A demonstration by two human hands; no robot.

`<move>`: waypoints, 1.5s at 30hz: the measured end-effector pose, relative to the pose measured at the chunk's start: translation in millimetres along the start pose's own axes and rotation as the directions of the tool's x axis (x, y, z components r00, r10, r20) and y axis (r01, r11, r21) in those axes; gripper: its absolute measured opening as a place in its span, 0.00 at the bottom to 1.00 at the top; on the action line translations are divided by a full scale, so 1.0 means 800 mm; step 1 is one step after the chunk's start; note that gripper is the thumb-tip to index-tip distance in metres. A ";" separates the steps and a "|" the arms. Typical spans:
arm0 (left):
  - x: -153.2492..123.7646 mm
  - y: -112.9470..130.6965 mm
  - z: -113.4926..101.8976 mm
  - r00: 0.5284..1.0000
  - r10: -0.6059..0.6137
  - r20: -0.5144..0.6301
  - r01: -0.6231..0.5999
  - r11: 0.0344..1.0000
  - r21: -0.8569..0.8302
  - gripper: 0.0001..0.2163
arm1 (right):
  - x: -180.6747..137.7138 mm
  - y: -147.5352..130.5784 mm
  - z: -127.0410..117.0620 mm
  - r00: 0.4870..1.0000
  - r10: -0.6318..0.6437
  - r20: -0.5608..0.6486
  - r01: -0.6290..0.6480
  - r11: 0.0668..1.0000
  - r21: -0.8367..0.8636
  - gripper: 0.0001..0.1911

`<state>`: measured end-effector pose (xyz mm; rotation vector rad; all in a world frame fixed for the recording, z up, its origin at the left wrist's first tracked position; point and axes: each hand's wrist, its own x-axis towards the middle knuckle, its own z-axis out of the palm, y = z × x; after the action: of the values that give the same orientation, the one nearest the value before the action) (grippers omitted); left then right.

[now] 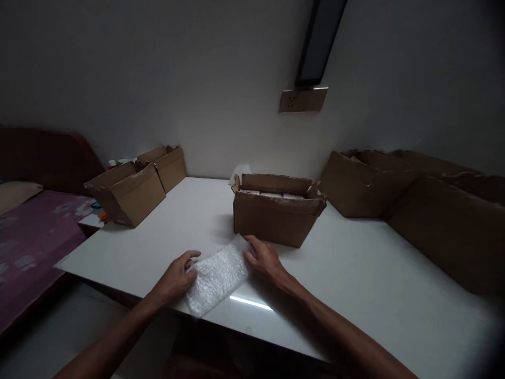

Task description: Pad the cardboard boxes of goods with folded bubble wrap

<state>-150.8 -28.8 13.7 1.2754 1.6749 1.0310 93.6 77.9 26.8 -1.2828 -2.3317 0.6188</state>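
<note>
A bubble-wrap packet (216,276) lies flat at the near edge of a white table (355,284), angled so that its lower corner reaches the table's rim, between a person's 2 bare hands. The left hand (177,276) grasps the packet's left edge, fingers curled against it and thumb stretched over the top. The right hand (264,260) rests on the packet's upper right corner with fingers loosely spread and not clenched; whether they pinch the wrap cannot be told in the dim light.

Just behind the packet stands an open cardboard box (276,216), its torn flaps up and pale contents showing inside; the right hand is close to its front wall. A scrap of white paper (240,172) shows behind that box.

At the table's left end sit 2 more open cartons (126,192), one behind the other. Along the right side, large brown boxes (445,231) line the wall.

Left of the table is a bed with a purple cover (31,237). On the grey wall above, a socket plate (303,100) sits under a dark panel (319,42).
</note>
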 end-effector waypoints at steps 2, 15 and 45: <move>0.019 0.010 0.007 0.996 0.088 0.034 -0.091 0.991 0.094 0.22 | -0.025 0.023 -0.011 0.998 0.019 -0.063 -0.015 0.998 0.067 0.24; 0.033 0.056 0.088 0.761 0.588 0.276 -0.641 0.614 0.461 0.20 | -0.157 0.074 -0.075 0.953 0.026 -0.300 -0.076 0.985 -0.155 0.19; 0.091 0.039 0.056 0.849 0.373 0.373 -0.526 0.551 0.647 0.13 | -0.040 0.059 -0.060 0.991 0.004 0.137 0.039 0.948 -0.315 0.12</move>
<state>-113.2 54.1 18.1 2.3700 1.6894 0.4261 167.5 82.2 35.2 -1.3910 -2.6346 0.3425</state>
